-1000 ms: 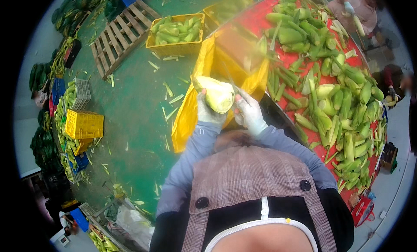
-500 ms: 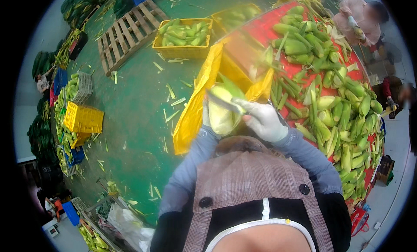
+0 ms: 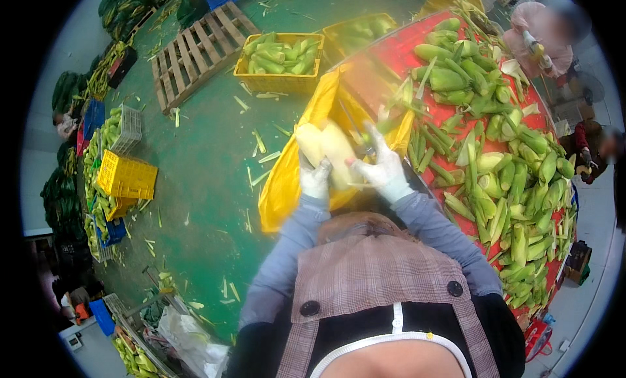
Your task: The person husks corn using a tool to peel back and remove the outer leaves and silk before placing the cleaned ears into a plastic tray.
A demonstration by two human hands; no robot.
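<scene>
- Corn cob (image 3: pixel 336 150), pale and motion-blurred, held over the opening of the yellow bag (image 3: pixel 277 202); outline seemingly forked, too smeared to tell one piece from two.
- Left hand (image 3: pixel 315 177) above the bag's near part, fingers closed around the cob's lower end.
- Right hand (image 3: pixel 386 172) towards the bag's right side, fingers part-curled at the handle of a knife (image 3: pixel 349 118), thumb close to the cob; exact grip lost in blur.
- Since half a second ago: blade off the cob and now tilted away beyond it, green leaf no longer on it; probably a cut made and the cob nearer to bare.
- Loose husk piece (image 3: pixel 392 116), blurred, near the bag's right edge.
- Right of the bag, red worktop (image 3: pixel 405 44) with heaped green corn (image 3: pixel 515 176).
- Beyond the bag, yellow crate (image 3: pixel 280 86) of green cobs.
</scene>
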